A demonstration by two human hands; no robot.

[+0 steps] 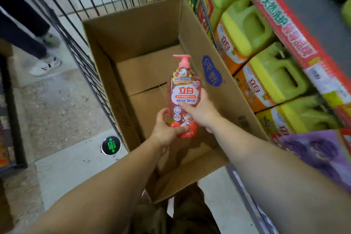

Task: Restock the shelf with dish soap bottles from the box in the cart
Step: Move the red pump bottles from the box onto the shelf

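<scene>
Both hands on one bottle (183,99) | left (167,129) cups base for weight | right (199,110) wraps middle, keeps pump upright | box (133,30) shows none left

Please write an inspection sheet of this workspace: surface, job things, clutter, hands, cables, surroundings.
Surface: brown cardboard box in black wire cart; no other bottles visible inside.
Job things: pink pump-top dish soap bottle, upright, above the box.
Clutter: nothing seen.
Hands: left hand grips bottle base; right hand grips its side.
Cables: nothing seen.
Surroundings: green handled jugs on shelf at right; another person's legs at left.
</scene>
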